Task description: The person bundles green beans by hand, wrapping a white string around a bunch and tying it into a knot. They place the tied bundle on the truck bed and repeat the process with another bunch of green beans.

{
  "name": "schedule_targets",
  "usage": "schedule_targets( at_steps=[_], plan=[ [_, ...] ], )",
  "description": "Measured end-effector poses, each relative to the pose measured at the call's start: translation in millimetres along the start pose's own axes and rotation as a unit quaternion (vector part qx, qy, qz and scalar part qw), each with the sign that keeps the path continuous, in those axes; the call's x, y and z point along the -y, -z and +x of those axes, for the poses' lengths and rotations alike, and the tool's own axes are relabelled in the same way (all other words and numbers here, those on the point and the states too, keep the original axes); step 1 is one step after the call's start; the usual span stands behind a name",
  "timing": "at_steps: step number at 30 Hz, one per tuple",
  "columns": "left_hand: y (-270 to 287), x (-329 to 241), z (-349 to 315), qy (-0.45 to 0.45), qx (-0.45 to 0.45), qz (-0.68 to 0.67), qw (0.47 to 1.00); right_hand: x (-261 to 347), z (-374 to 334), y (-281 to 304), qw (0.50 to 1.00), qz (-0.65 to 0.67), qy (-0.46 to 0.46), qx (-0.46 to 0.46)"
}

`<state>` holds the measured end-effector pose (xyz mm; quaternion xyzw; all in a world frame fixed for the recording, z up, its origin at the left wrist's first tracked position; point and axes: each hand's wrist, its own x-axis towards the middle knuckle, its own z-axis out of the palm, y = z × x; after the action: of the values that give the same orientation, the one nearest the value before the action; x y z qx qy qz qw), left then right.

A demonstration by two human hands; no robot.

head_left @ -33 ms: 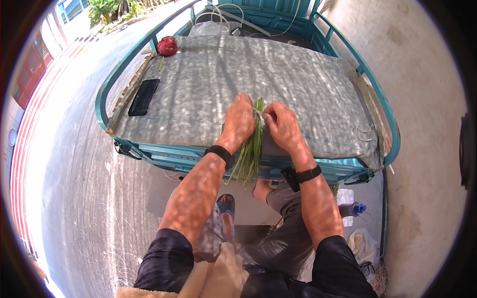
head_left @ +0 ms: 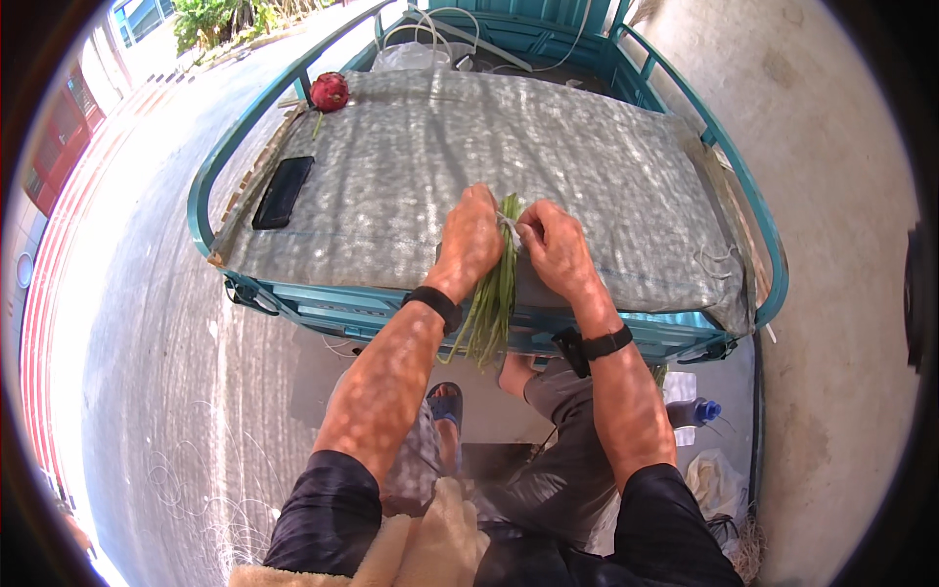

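Observation:
A bundle of long, thin green stems (head_left: 502, 284) lies over the front edge of the grey woven sheet (head_left: 626, 186), its loose lower ends hanging down. Around its upper part runs a thin pale tie (head_left: 508, 227). My left hand (head_left: 471, 235) is closed against the left side of the bundle near the tie; its fingertips are mostly hidden. On the other side, my right hand (head_left: 554, 245) pinches at the tie with thumb and forefinger. Black bands circle both wrists.
The sheet covers the bed of a teal cart with side rails (head_left: 748, 210). A dark phone (head_left: 284, 193) and a red dragon fruit (head_left: 330, 91) rest at its left. Plastic bags (head_left: 416, 57) lie behind. A blue-capped bottle (head_left: 696, 412) is low on the right.

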<state>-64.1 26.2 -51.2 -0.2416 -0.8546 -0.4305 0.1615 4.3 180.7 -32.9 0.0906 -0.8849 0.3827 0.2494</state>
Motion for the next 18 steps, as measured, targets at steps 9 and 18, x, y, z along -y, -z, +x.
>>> schedule_targets(
  at_steps=[9,18],
  plan=[
    [-0.8,0.3,0.0,0.038,-0.003,-0.063,0.997,-0.8,-0.8,6.3,0.999,0.005,-0.035,0.006],
    [17.4,-20.3,-2.2,0.025,-0.027,-0.095,0.995,19.6,0.8,39.9,0.955,0.195,-0.221,0.044]
  ],
)
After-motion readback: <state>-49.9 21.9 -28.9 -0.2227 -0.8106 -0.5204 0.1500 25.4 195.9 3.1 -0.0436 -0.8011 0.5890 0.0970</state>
